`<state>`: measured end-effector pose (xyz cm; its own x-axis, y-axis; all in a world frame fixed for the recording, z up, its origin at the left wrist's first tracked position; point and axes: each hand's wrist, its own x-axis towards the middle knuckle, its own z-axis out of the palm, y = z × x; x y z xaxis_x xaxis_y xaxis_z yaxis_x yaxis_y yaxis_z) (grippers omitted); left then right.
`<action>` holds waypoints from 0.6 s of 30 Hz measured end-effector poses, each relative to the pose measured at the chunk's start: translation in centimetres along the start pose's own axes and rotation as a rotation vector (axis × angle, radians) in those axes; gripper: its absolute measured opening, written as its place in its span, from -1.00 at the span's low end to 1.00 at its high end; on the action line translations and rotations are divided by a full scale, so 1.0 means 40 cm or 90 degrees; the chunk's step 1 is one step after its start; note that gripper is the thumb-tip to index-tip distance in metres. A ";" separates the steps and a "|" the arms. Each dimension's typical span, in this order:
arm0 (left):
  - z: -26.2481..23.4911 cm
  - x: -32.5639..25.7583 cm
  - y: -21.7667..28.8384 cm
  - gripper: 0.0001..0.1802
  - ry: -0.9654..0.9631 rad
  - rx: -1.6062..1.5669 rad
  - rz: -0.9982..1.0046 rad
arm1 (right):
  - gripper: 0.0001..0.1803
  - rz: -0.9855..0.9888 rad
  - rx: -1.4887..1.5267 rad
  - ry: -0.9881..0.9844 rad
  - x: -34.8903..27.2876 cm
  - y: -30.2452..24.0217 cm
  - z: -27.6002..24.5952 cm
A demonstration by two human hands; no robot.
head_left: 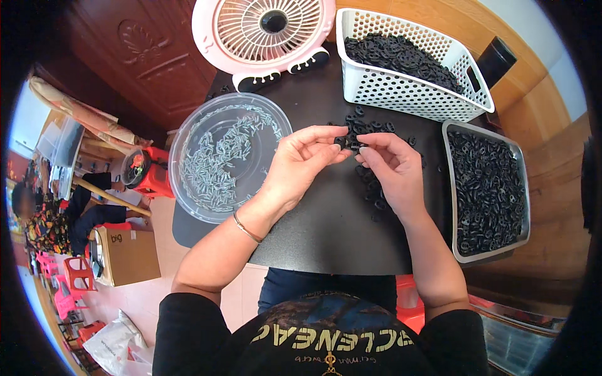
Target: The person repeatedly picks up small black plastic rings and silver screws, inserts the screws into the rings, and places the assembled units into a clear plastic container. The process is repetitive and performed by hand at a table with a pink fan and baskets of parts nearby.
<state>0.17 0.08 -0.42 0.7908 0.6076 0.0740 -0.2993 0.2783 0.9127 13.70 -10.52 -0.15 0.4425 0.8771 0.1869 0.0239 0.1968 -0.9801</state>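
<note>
Above the middle of the dark table my two hands meet, fingertips almost touching. My left hand (305, 155) is closed in a pinch on a small black plastic part (340, 141). Between thumb and fingers, my right hand (396, 168) pinches what looks like a small metal screw (355, 148), its tip toward the black part. Behind and beneath the hands lies a loose pile of black plastic parts (371, 125), partly hidden by my right hand. A round clear tub (256, 182) left of my left hand contains many small silvery screws (216, 160).
A white perforated basket (401, 100) of black parts stands at the back right. Along the right edge is a grey tray (454, 188) full of black parts. A pink fan (210, 28) stands at the back. Far left, a person (50, 216) sits near a cardboard box (132, 257).
</note>
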 end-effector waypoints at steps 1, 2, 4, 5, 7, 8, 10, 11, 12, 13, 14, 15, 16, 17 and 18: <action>-0.001 0.000 -0.002 -0.74 -0.001 -0.002 0.000 | -0.82 -0.006 0.002 -0.003 0.000 0.002 -0.001; -0.002 0.001 -0.005 -0.75 -0.002 -0.005 0.000 | -0.82 -0.013 0.004 -0.006 -0.001 0.003 -0.002; -0.005 0.003 -0.012 -0.80 0.003 -0.040 0.001 | -0.82 -0.015 0.007 -0.009 0.000 0.002 0.002; -0.006 0.004 -0.014 -0.82 0.005 -0.058 0.001 | -0.82 -0.016 0.008 -0.010 0.001 0.002 0.004; -0.008 0.002 -0.005 -0.87 0.010 -0.078 -0.042 | -0.82 -0.014 0.005 -0.016 0.002 0.006 0.003; -0.009 0.002 -0.002 -0.89 0.012 -0.089 -0.063 | -0.82 -0.013 0.004 -0.019 0.002 0.008 0.003; -0.009 0.002 -0.003 -0.89 0.011 -0.103 -0.055 | -0.83 -0.023 0.012 -0.017 0.002 0.006 0.008; -0.009 0.003 -0.003 -0.90 0.010 -0.110 -0.051 | -0.83 -0.028 0.017 -0.016 0.001 0.005 0.009; -0.008 0.003 -0.003 -0.90 0.007 -0.108 -0.045 | -0.84 -0.035 0.007 -0.016 0.002 0.007 0.008; -0.006 0.005 -0.002 -0.91 0.005 -0.107 -0.039 | -0.85 -0.043 -0.002 -0.016 0.003 0.012 0.005; -0.006 0.005 -0.001 -0.91 0.002 -0.105 -0.032 | -0.85 -0.051 -0.012 -0.016 0.003 0.014 0.003; -0.007 0.005 -0.001 -0.91 -0.001 -0.111 -0.044 | -0.86 -0.047 -0.012 -0.014 0.003 0.015 0.003; -0.009 0.005 0.000 -0.92 -0.005 -0.118 -0.055 | -0.86 -0.042 -0.012 -0.012 0.002 0.014 0.003; -0.011 0.004 0.000 -0.92 -0.008 -0.124 -0.067 | -0.86 -0.038 -0.012 -0.010 0.001 0.014 0.003; -0.014 0.003 0.001 -0.92 -0.008 -0.113 -0.072 | -0.86 -0.035 -0.011 -0.015 0.001 0.013 0.003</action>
<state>-0.03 0.58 -0.58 0.8312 0.5557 -0.0190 -0.2964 0.4717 0.8304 13.64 -10.32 -0.66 0.4188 0.8752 0.2421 0.0630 0.2379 -0.9692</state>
